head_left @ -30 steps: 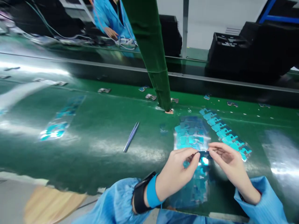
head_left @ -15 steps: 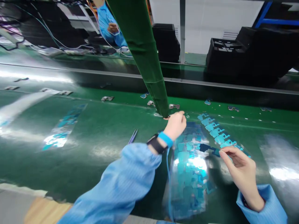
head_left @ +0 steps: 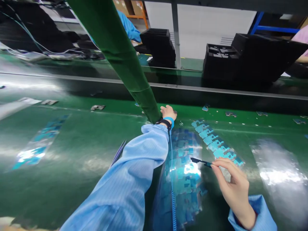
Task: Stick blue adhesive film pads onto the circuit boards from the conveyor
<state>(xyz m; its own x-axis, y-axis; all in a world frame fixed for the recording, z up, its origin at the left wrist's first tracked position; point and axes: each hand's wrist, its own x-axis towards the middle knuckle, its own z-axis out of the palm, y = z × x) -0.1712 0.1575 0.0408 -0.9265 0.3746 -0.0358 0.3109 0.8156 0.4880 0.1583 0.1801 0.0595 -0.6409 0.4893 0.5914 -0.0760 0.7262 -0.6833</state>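
Pinched between the thumb and forefinger of a worker's right hand point(head_left: 232, 183), a thin dark strip point(head_left: 201, 162), stepped in outline and seen nearly edge-on, hangs above a clear, glossy sheet point(head_left: 184, 195) crowded with overlapping teal and blue cut-outs. The strip's near end sits in the fingertips; its far end points left into the air.

The left hand point(head_left: 168, 112) is stretched far forward, fingers bent down beside a small dark part point(head_left: 175, 112); whether they grip it cannot be told. A smooth blue band point(head_left: 171, 121) and a black strap circle that wrist, and a blue cord point(head_left: 173, 205), tightly coiled in its lower stretch, runs down over the sheet. Both blue sleeves point(head_left: 134, 163) are of fabric, the left one finely striped and gathered at the cuff.

Beyond the right hand, a slanting strip point(head_left: 211, 139) carries notched turquoise pieces in a row. Farther right, a clear film point(head_left: 276, 163) throws back the light. Slim purplish tweezers point(head_left: 117, 154) lie partly behind the left sleeve on the shiny green worktop point(head_left: 84, 157). A green-wrapped post point(head_left: 127, 70) slants down beside the left hand. Small, irregular metallic parts point(head_left: 98, 107) dot the far strip of the bench, and matte black trays point(head_left: 158, 46) stand stacked behind.
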